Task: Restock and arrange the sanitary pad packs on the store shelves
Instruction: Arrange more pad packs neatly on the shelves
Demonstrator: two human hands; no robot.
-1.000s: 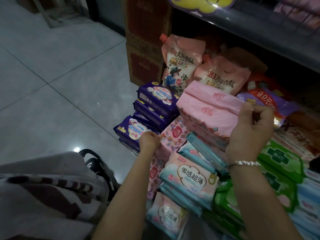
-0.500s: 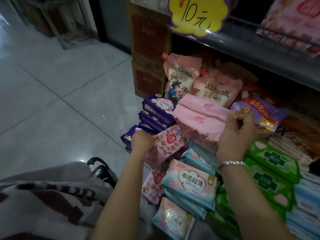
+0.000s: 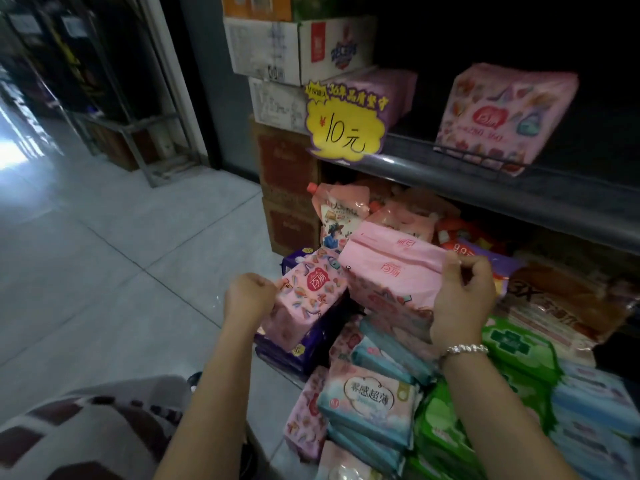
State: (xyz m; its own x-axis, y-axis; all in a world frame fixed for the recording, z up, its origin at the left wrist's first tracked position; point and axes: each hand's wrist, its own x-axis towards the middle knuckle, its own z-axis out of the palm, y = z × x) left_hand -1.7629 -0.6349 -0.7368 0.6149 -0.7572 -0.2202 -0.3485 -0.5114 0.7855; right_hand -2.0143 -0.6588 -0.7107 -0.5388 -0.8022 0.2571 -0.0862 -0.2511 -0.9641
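Sanitary pad packs fill a dim shop corner, heaped low beside a grey tiled floor that catches daylight at the far left, where a metal rack stands. A patterned cloth fills the near left corner. Stacked cartons rise at the shelf's left end, and a yellow price sign reading 10 hangs on the rail of the upper shelf.

The left hand is curled into a fist, gripping the near end of a patterned pink pack. That pack is lifted clear above the purple packs; its long axis runs from the hand up and to the right, printed face toward the camera. Just beside it, touching at the corner, is a plain pink bundle, bigger, its long axis running left to right with the left end tilted slightly up. The right hand, a beaded bracelet at the wrist, pinches the bundle's right edge between thumb and curled fingers.

Below the hands lie teal packs stacked flat, then green packs, then pale blue ones at the right edge. Behind the bundle stand pink refill pouches. On the upper shelf a second large patterned pink pack stands upright behind the wire rail, well apart from the hands
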